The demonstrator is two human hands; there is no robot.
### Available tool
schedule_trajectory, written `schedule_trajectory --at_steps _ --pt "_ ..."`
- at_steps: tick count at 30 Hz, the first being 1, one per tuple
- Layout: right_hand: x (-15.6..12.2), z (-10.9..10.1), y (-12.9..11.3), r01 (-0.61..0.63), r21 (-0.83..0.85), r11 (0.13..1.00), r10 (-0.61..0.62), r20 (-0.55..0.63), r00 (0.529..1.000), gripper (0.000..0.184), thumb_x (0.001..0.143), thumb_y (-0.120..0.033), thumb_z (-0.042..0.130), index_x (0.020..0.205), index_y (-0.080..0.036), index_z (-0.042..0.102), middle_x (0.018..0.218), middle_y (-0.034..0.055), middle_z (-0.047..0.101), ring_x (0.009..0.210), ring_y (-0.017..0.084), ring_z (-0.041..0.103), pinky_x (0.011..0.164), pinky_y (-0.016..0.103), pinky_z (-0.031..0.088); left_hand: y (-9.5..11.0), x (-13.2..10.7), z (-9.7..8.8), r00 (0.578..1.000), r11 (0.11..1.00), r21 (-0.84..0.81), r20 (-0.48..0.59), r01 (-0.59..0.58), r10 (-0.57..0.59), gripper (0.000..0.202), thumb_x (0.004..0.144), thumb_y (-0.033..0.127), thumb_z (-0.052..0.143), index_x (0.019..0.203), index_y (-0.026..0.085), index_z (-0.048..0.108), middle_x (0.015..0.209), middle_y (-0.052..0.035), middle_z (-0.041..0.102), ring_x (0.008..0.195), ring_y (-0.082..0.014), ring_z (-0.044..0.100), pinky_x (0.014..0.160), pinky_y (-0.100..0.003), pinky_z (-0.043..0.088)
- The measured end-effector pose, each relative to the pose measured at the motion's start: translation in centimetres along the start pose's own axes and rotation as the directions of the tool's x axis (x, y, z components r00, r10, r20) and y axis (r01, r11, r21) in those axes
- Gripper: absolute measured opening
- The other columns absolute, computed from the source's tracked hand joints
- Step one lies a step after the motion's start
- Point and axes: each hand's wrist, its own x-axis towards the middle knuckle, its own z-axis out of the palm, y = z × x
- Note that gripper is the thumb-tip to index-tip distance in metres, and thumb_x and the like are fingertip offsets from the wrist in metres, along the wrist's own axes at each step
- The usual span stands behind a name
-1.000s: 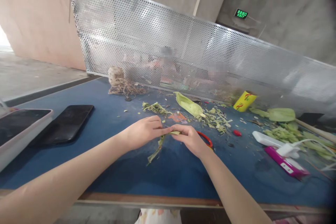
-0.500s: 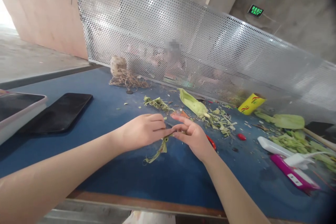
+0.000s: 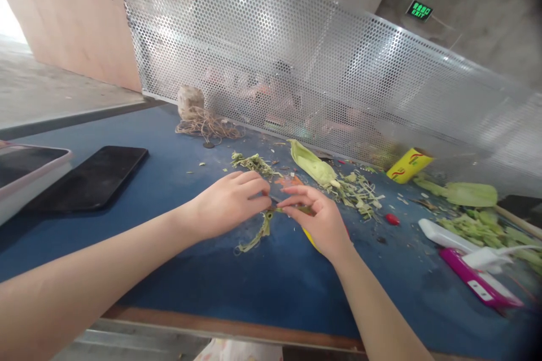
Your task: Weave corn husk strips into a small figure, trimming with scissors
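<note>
My left hand (image 3: 228,203) and my right hand (image 3: 315,217) meet over the blue table (image 3: 262,276). Both pinch a thin green vegetable stem (image 3: 258,234) between fingertips; its limp frayed end trails down to the left onto the table. The fingers of each hand are curled closed on the stem. A yellow and red tool (image 3: 311,238) lies partly hidden under my right hand.
Green husk (image 3: 311,163) and shredded scraps (image 3: 355,189) lie behind my hands. A black phone (image 3: 91,175) and a tray (image 3: 25,172) sit left. A yellow can (image 3: 409,164), leaves (image 3: 470,194), white and magenta tools (image 3: 474,271) sit right. A perforated metal screen (image 3: 296,67) backs the table, with people behind it.
My right hand's fingers, spread half a second ago, have closed back onto the stem. The view has shifted slightly; the stem stays in about the same place.
</note>
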Motion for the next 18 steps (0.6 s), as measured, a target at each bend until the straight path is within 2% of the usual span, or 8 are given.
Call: schedule_trajectory --at_steps 5,9,12,15,18 --pt "-0.23 -0.11 -0.47 0.049 -0.109 0.993 -0.048 0.005 0.999 0.019 0.073 -0.02 0.059 0.092 -0.022 0.059 0.08 0.001 0.069 0.078 0.017 0.063 0.077 0.034 0.046 0.17 0.04 -0.06 1.0 0.989 -0.15 0.02 -0.008 0.011 0.023 0.087 0.018 0.039 0.081 0.016 0.06 0.083 -0.0048 0.062 0.078 -0.0147 0.053 0.071 -0.027 0.045" --pt "-0.4 0.06 -0.69 0.045 -0.165 0.985 -0.039 0.039 0.998 0.021 0.074 -0.018 0.058 0.095 -0.023 0.059 0.081 0.0005 0.069 0.072 0.016 0.062 0.067 0.031 0.047 0.19 -0.07 0.3 0.999 0.973 -0.229 0.046 0.029 -0.019 0.028 0.09 0.022 0.034 0.085 0.015 0.061 0.072 -0.0049 0.062 0.074 -0.0143 0.054 0.07 -0.025 0.045" --pt "-0.45 0.18 -0.67 0.097 -0.151 0.984 -0.085 0.08 0.993 0.025 0.074 -0.016 0.056 0.098 -0.024 0.057 0.082 -0.0006 0.068 0.078 0.015 0.062 0.073 0.031 0.046 0.17 -0.13 0.44 0.999 0.972 -0.232 0.03 0.042 -0.036 0.031 0.09 0.025 0.033 0.09 0.013 0.061 0.071 -0.0061 0.062 0.07 -0.0142 0.055 0.067 -0.025 0.046" --pt "-0.42 0.21 -0.65 0.084 -0.103 0.991 -0.074 0.097 0.993 0.029 0.075 -0.015 0.055 0.102 -0.024 0.055 0.083 -0.0006 0.068 0.084 0.016 0.062 0.081 0.033 0.045 0.18 -0.14 0.3 0.999 0.983 -0.185 -0.042 0.017 -0.025 0.026 0.089 0.024 0.038 0.094 0.014 0.062 0.078 -0.0072 0.064 0.078 -0.0162 0.056 0.072 -0.028 0.047" --pt "-0.26 0.17 -0.49 0.009 -0.014 1.0 -0.008 0.081 0.997 0.032 0.073 -0.017 0.057 0.104 -0.023 0.053 0.085 0.0008 0.068 0.085 0.016 0.062 0.08 0.034 0.046 0.27 -0.15 0.07 0.992 0.992 -0.128 -0.128 -0.005 -0.012 0.025 0.087 0.021 0.044 0.106 0.024 0.059 0.097 -0.0059 0.063 0.094 -0.0179 0.054 0.082 -0.033 0.045"
